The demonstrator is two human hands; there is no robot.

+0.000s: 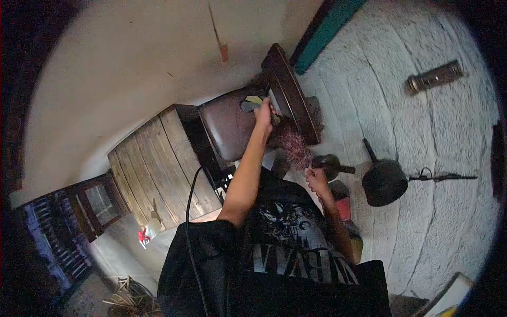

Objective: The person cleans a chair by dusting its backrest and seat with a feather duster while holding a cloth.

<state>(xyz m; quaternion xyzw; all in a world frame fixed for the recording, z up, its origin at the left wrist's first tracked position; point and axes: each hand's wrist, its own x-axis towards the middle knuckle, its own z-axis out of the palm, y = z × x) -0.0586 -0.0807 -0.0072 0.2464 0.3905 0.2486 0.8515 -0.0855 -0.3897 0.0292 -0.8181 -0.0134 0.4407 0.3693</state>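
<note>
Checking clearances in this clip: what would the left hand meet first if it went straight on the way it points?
Most likely the dark wooden furniture just beyond the left hand, though this single view leaves the depth between them unclear.

Setting: most likely an old, rustic home interior; which room cannot be settled. Evidence: a chair with a smooth, brown, leather-like padded seat (222, 127) and dark wooden frame, a domestic piece. Beside it, a weathered, grey-brown plank-topped piece of wooden furniture (158, 164). Right: a rough, whitewashed, seamed wall (343, 100), with a round, blackened, long-handled pan (384, 184) against it (cookware, though this alone does not prove a kitchen). Above: a plain, beige, smooth wall (142, 53) and a teal-painted, straight beam (322, 39). Lower left: a bundle of thin, straw-coloured sticks (127, 301).
</note>
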